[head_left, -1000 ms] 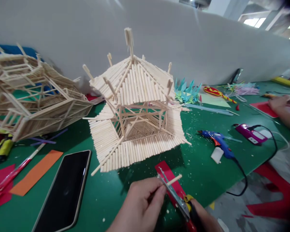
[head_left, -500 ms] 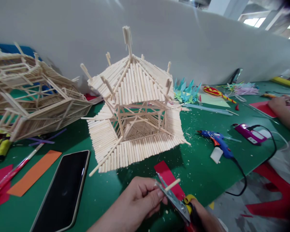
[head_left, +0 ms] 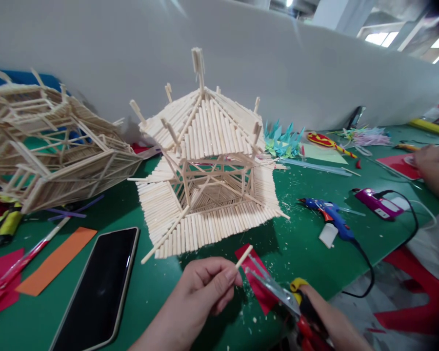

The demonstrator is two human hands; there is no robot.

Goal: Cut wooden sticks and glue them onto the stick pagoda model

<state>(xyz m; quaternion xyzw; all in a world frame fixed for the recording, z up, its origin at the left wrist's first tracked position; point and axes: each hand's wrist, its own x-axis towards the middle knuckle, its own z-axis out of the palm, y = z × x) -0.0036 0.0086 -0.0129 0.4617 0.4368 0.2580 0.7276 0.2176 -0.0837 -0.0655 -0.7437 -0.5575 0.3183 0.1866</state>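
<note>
Between thumb and fingers, my left hand (head_left: 210, 288) pinches a short wooden stick (head_left: 244, 256) whose free end points up and right. My right hand (head_left: 327, 312) is closed round the yellow, red and black handles of a pair of scissors (head_left: 274, 286). Their blades are parted and lie just right of the stick, apart from it. Under the blades is a strip of red paper (head_left: 265, 304) on the table. Beyond both hands stands a roofed pavilion model (head_left: 205, 126) built of wooden sticks, with upright pieces at its roof corners and peak.
A second stick model (head_left: 66, 156) stands at left. Before it lie a phone (head_left: 98, 287) and orange paper (head_left: 56, 263). A blue glue gun (head_left: 329, 214) and a purple power strip (head_left: 378, 202) lie at right on the green table (head_left: 303, 263). Another person's hand (head_left: 433, 161) is at far right.
The scissors have come off the stick and moved down and right, blades parting. My left hand has shifted slightly left, and the stick now points more steeply upward.
</note>
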